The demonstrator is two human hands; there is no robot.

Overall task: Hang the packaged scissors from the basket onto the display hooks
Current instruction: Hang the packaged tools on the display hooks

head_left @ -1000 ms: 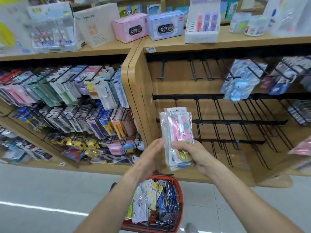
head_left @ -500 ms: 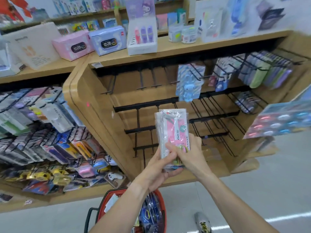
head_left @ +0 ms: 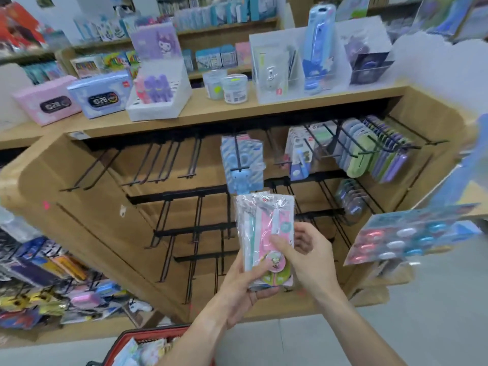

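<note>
You hold a stack of clear-plastic packaged scissors with pink cards (head_left: 265, 233) upright, long axis vertical: your left hand (head_left: 237, 291) cups its base, your right hand (head_left: 307, 256) pinches the front pack. Bare black wire display hooks (head_left: 195, 233) lie just left and beyond; the red plastic basket (head_left: 148, 336) sits near, below.

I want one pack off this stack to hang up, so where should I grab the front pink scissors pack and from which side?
Pinch the front pink scissors pack at its lower right edge, coming from the right, probably. The left hand cups the stack's bottom left, the right hand already lies there, and the top stays free for a display hook.
</note>
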